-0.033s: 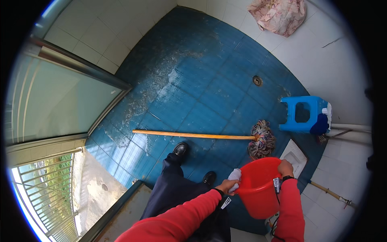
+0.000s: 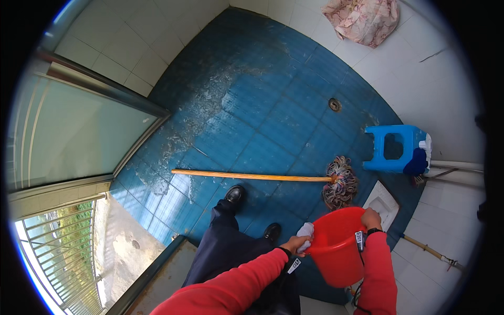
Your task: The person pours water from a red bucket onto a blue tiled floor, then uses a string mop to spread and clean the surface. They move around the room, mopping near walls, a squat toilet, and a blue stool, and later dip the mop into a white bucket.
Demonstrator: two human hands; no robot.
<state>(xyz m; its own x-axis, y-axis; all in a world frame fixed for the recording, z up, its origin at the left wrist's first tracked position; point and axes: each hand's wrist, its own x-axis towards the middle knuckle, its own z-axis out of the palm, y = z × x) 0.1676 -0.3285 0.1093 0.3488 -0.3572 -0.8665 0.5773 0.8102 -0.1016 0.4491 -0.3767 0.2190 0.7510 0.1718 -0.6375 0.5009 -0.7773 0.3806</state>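
Head view: I'm watching the right hand (image 2: 371, 219) gripping a red bucket (image 2: 338, 262). The left hand (image 2: 295, 244) is clutching whitish cloth (image 2: 305, 232).

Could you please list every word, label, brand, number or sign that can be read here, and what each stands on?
None can be read clearly.
White tag by the left wrist: black marks, too small to read.
White tag by the right wrist: black marks, too small to read.
Red bucket: no lettering visible.
Blue stool: no lettering visible.
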